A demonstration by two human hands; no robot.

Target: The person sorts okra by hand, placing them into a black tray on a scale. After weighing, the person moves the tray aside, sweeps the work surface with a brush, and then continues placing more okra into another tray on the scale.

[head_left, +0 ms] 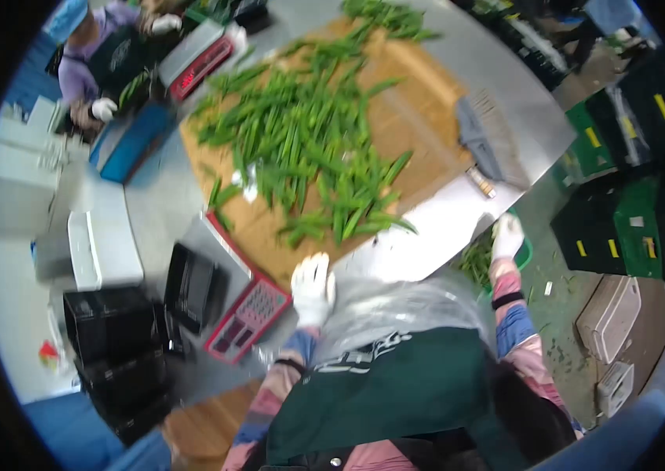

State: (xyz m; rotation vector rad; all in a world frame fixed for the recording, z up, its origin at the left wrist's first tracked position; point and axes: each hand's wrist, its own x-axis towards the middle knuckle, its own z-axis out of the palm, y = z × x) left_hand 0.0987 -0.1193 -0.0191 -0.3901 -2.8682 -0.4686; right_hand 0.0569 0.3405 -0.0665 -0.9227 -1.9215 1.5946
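Green okra-like pods (301,133) lie in a loose heap on a flattened cardboard sheet (419,118) on the metal table. My left hand (313,289), in a white glove, rests at the cardboard's near edge, beside the red scale (250,314); its fingers are spread and hold nothing. My right hand (508,237), gloved too, is beyond the table's right edge, over a green basket (526,253) with green pods (475,263) in it. Its fingers are too small and blurred to read. A clear plastic sheet (403,306) lies between my body and the table.
Black trays (191,286) and stacked black crates (112,322) stand at left. A co-worker (101,59) is at the upper left, near another red scale (205,67) and a blue box (134,145). A grey cloth (477,141) lies at the cardboard's right edge. Dark green crates (630,204) stand at right.
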